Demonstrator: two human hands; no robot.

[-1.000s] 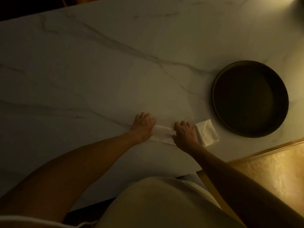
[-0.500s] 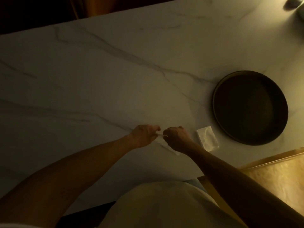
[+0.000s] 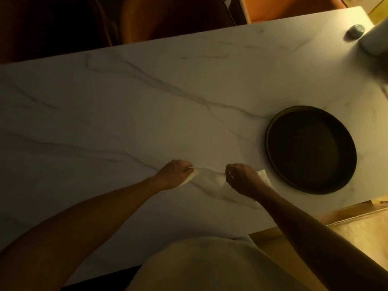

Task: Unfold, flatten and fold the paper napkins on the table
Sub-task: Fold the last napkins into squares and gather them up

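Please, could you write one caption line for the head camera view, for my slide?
Left hand and right hand pinch a paper napkin apart over the marble table, beside a dark round tray.

I see a white marble surface (image 3: pixel 147 97) patterned with thin grey veins that run slantwise across it, dulled to a warm grey-beige in the dim light. The paper napkin (image 3: pixel 207 178) at the near middle is plain white, nearly the same shade as the stone, and a second white folded napkin (image 3: pixel 264 175) shows just to its right. The round tray (image 3: pixel 310 149) on the right is black with a dull gold rim. At the far right corner lies a small dark green pebble-like object (image 3: pixel 355 31) beside a pale white blurred shape (image 3: pixel 375 38). Beyond the far edge the chair backs (image 3: pixel 168 15) are rust orange. The floor (image 3: pixel 361 229) at near right glows yellow-gold.
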